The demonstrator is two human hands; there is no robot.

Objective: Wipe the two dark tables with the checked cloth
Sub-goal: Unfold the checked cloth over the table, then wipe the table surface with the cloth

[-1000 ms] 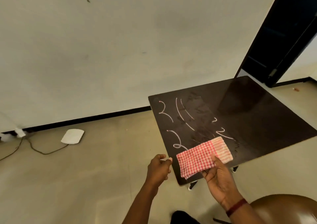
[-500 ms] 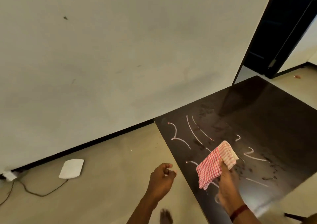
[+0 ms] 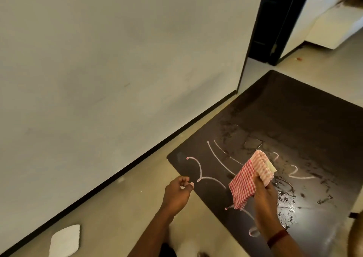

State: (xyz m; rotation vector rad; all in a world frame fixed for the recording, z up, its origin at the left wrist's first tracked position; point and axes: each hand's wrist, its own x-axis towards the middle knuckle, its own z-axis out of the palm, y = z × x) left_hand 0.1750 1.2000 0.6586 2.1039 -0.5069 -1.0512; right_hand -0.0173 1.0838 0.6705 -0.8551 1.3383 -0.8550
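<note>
One dark table (image 3: 294, 119) fills the right half of the view, marked with pale chalk curves and wet smears. My right hand (image 3: 264, 199) grips the folded red-and-white checked cloth (image 3: 249, 178) just above the table's near middle, over the chalk lines. My left hand (image 3: 176, 193) hovers off the table's left edge, fingers curled with the thumb against the fingertips, holding nothing that I can see. Only one table is in view.
A pale wall with a black skirting runs diagonally behind the table. A dark door frame (image 3: 275, 20) stands at the upper right. A white flat object (image 3: 64, 241) lies on the floor at the lower left. Something brown and rounded (image 3: 356, 237) shows at the right edge.
My view has closed in on the table. My right hand has carried the cloth from the near edge inward over the chalk marks; my left hand has stayed curled beside the left edge.
</note>
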